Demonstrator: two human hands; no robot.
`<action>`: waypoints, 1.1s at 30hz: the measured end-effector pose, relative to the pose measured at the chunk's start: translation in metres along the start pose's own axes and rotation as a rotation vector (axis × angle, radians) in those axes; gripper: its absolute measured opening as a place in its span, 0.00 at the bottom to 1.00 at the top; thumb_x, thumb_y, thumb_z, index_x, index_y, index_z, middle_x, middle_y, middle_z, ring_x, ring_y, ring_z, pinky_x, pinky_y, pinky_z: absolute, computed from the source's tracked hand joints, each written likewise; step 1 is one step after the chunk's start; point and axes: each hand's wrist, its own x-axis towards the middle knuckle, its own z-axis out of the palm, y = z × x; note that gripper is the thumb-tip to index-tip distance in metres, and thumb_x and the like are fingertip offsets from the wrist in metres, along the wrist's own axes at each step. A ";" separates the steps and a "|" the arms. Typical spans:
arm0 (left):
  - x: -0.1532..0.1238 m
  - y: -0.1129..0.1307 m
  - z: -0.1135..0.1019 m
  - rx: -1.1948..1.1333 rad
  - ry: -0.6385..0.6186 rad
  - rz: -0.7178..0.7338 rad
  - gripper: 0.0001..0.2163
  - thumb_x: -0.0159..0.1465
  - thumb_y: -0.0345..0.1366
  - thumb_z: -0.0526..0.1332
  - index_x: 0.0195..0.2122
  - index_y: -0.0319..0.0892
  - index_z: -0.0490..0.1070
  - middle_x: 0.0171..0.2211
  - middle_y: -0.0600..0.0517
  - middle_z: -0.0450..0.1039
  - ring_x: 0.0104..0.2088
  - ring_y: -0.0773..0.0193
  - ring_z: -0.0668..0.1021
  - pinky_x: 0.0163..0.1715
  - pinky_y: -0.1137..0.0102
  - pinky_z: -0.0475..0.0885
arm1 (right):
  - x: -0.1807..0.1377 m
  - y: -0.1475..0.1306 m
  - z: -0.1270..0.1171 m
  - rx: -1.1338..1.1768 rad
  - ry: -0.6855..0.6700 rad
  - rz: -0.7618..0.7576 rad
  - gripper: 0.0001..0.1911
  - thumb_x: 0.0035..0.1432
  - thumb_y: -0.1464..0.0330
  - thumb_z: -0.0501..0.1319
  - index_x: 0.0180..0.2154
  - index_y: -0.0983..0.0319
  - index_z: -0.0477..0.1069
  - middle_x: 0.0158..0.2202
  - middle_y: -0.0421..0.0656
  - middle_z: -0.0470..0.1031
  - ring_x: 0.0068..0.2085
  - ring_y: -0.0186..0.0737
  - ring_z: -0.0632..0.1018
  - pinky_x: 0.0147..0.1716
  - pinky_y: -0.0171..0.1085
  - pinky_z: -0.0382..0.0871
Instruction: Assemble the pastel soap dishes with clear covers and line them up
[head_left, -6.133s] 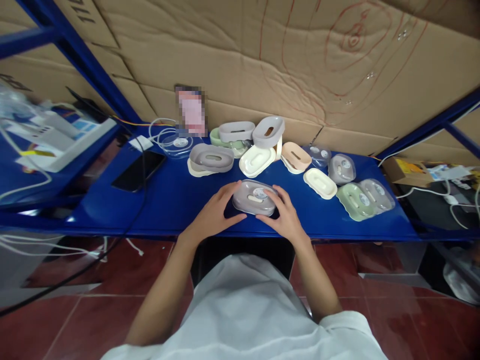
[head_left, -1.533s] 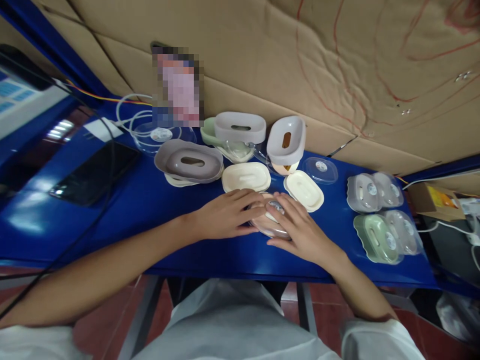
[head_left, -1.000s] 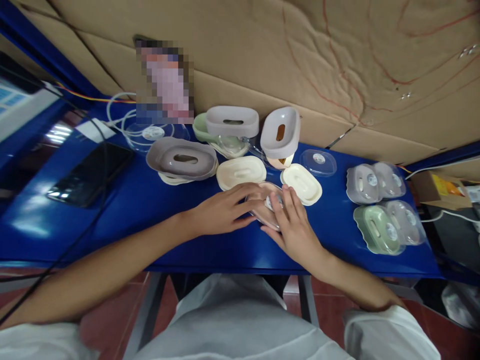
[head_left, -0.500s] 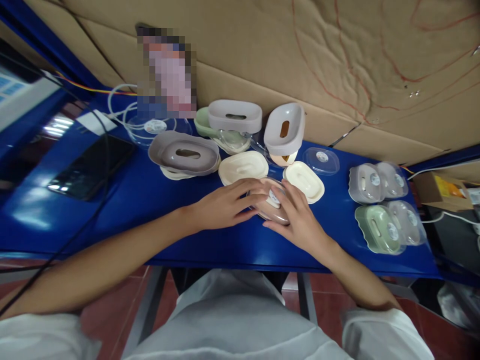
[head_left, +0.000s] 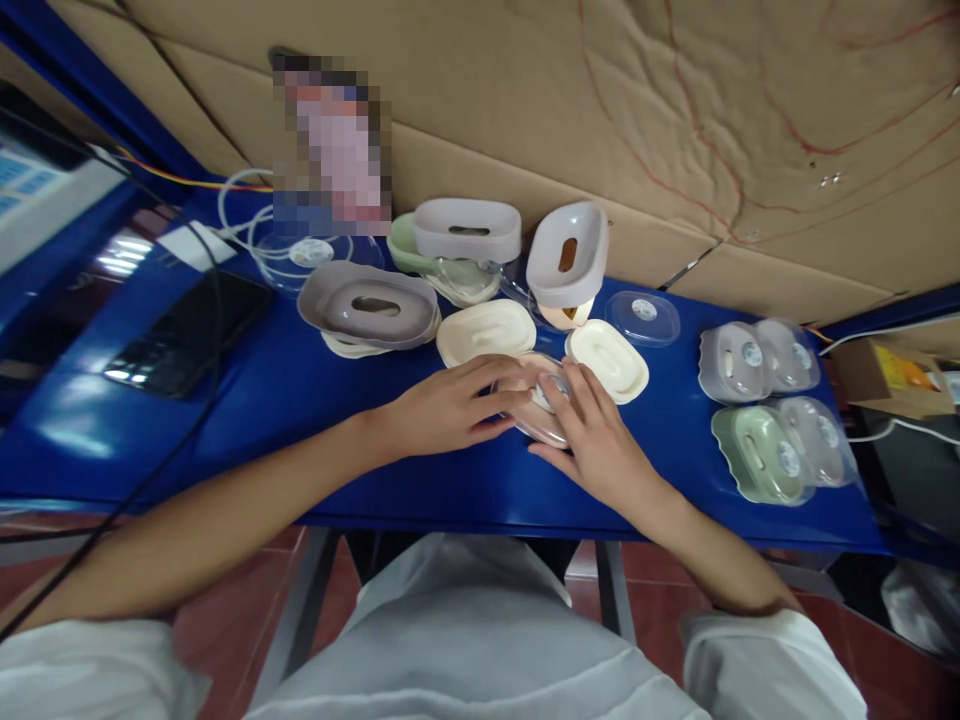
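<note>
Between my hands on the blue table sits a pinkish oval soap dish (head_left: 541,423) under a clear lid that bears a round sticker. My left hand (head_left: 469,405) grips its left side with bent fingers. On the lid's right part lie the fingers of my right hand (head_left: 596,430), its thumb at the near edge. Just beyond are two cream oval trays (head_left: 486,335) (head_left: 607,362). Farther left, a grey-brown wavy-rimmed dish (head_left: 367,308) with a slot rests on a cream piece. My fingers hide part of the held dish's rim.
Grey slotted dishes (head_left: 469,232) (head_left: 568,255) and a green one lean near the cardboard wall (head_left: 480,140). A clear lid (head_left: 643,318) lies behind. Several lidded dishes (head_left: 765,455) stand at right, a phone (head_left: 187,335) and cables at left.
My right fingers have shifted slightly on the lid, showing more of the sticker. Both hands stay on the soap dish, and the view has moved a little.
</note>
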 end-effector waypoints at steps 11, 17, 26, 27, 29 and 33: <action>0.000 0.000 -0.012 0.031 -0.005 -0.089 0.22 0.74 0.39 0.64 0.67 0.41 0.66 0.63 0.36 0.72 0.64 0.47 0.76 0.61 0.52 0.77 | -0.004 0.035 -0.052 0.115 0.123 -0.033 0.41 0.69 0.54 0.67 0.76 0.51 0.55 0.74 0.53 0.64 0.73 0.60 0.68 0.69 0.61 0.67; -0.001 0.000 -0.005 0.241 -0.168 -0.176 0.16 0.75 0.36 0.60 0.62 0.39 0.72 0.61 0.36 0.74 0.61 0.41 0.78 0.60 0.45 0.74 | -0.006 0.115 -0.063 -0.201 0.433 0.409 0.41 0.65 0.49 0.68 0.71 0.61 0.63 0.71 0.60 0.66 0.71 0.64 0.67 0.69 0.63 0.63; -0.003 0.002 0.000 0.232 -0.221 -0.213 0.14 0.76 0.37 0.59 0.58 0.41 0.77 0.62 0.38 0.75 0.60 0.43 0.78 0.62 0.47 0.72 | 0.007 0.176 -0.033 -0.472 0.407 0.715 0.38 0.67 0.58 0.63 0.72 0.61 0.58 0.76 0.60 0.52 0.72 0.70 0.58 0.67 0.71 0.57; -0.002 0.002 0.000 0.238 -0.220 -0.221 0.14 0.76 0.37 0.59 0.57 0.41 0.77 0.62 0.37 0.75 0.61 0.43 0.77 0.61 0.47 0.72 | 0.007 0.177 -0.033 -0.480 0.407 0.723 0.37 0.68 0.58 0.62 0.72 0.61 0.58 0.76 0.61 0.52 0.72 0.71 0.57 0.67 0.71 0.58; -0.001 0.003 0.000 0.254 -0.214 -0.251 0.14 0.76 0.37 0.59 0.58 0.40 0.77 0.62 0.37 0.75 0.60 0.42 0.78 0.61 0.47 0.72 | 0.007 0.180 -0.032 -0.491 0.398 0.743 0.36 0.68 0.58 0.62 0.72 0.61 0.58 0.76 0.62 0.52 0.72 0.72 0.58 0.66 0.71 0.58; 0.000 0.003 -0.001 0.268 -0.208 -0.318 0.15 0.75 0.37 0.58 0.59 0.39 0.76 0.60 0.38 0.76 0.57 0.43 0.79 0.57 0.49 0.74 | 0.006 0.186 -0.025 -0.440 0.339 0.709 0.39 0.66 0.54 0.64 0.72 0.63 0.59 0.74 0.64 0.56 0.71 0.71 0.61 0.65 0.68 0.61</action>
